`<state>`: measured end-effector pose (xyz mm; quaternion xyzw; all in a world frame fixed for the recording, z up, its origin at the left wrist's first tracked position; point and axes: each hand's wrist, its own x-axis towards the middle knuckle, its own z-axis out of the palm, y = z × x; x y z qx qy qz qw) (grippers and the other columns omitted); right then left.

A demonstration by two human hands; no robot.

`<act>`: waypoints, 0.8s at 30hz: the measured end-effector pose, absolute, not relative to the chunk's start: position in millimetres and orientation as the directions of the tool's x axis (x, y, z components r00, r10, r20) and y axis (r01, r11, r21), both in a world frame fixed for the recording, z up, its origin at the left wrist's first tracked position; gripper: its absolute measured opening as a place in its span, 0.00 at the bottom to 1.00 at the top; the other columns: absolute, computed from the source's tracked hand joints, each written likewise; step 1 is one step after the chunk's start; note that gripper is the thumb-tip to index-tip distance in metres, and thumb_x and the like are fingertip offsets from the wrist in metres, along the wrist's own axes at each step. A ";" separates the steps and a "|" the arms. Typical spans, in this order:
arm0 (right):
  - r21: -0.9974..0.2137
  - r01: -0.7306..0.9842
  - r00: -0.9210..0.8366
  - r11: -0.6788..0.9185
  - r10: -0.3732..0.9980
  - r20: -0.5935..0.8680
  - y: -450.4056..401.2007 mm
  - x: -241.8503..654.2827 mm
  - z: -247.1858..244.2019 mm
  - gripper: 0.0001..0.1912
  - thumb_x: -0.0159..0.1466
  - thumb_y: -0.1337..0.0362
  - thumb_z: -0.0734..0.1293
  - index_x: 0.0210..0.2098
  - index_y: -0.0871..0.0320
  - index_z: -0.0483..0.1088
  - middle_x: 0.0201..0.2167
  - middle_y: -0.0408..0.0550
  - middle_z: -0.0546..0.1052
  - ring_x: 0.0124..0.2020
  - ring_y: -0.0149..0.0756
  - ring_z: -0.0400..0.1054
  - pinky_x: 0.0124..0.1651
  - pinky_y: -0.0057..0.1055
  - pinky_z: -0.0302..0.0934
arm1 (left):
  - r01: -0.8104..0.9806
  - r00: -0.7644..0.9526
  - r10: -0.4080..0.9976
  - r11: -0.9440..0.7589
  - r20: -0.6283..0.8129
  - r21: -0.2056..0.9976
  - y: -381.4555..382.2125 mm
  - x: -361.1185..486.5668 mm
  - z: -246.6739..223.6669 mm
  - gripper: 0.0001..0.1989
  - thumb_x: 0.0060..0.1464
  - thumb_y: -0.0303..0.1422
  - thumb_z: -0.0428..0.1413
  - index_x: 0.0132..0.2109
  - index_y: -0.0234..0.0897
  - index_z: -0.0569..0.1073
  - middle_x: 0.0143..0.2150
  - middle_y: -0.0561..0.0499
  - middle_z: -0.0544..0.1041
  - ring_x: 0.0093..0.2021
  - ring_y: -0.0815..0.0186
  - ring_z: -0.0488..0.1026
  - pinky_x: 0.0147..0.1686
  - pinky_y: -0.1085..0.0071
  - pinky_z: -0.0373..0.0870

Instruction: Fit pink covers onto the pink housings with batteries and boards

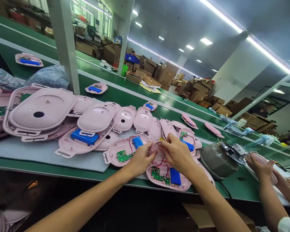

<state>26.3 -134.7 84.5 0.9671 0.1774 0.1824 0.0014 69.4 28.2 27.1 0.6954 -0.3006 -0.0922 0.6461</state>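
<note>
My left hand point(142, 158) grips the left edge of a small pink shell point(157, 158), which is tilted up. Bent over the top of that shell, my right hand point(175, 151) has its thumb and fingers pinched together; what lies between them is too small to make out. Red wires run from the shell to an open pink housing point(183, 187) below, which holds a green circuit board point(159, 175) and a blue battery point(175, 176). Left of my hands, another open housing point(114, 153) shows a green board point(123, 156) and a blue battery point(137, 142).
Stacked pink housings point(96, 117) cover the bench at left. A grey block-like device point(217, 161) stands right of my hands. Farther right, another person's hands point(262, 167) hold a pink part. Housings lie spaced along the green belt point(125, 100) behind; a metal post point(65, 45) rises at left.
</note>
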 end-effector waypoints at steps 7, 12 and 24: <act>-0.097 0.132 0.864 -0.987 0.066 0.500 -143.1 29.0 83.1 0.13 0.57 0.54 0.71 0.29 0.57 0.70 0.31 0.45 0.68 0.31 0.34 0.62 0.30 0.30 0.49 | -0.300 0.829 -0.509 -0.052 0.234 0.953 30.4 66.7 29.2 0.15 0.57 0.34 0.51 0.51 0.36 0.71 0.42 0.50 0.76 0.37 0.66 0.70 0.38 0.71 0.66; -0.313 0.209 0.902 -0.927 0.059 0.427 -153.6 26.6 90.2 0.08 0.59 0.58 0.70 0.35 0.55 0.74 0.30 0.44 0.75 0.34 0.36 0.66 0.37 0.32 0.54 | -0.320 0.812 -0.532 -0.063 0.240 0.945 31.1 65.8 36.4 0.14 0.59 0.39 0.51 0.49 0.38 0.69 0.38 0.53 0.75 0.34 0.66 0.70 0.37 0.72 0.65; -0.966 0.218 0.330 0.139 -0.942 -0.061 -289.5 -29.3 53.9 0.26 0.51 0.46 0.70 0.35 0.64 0.72 0.31 0.49 0.76 0.21 0.26 0.64 0.21 0.23 0.57 | -0.344 0.872 -0.448 -0.277 0.197 0.897 27.4 88.2 29.3 0.27 0.49 0.57 0.53 0.46 0.42 0.73 0.43 0.53 0.78 0.44 0.58 0.73 0.40 0.72 0.70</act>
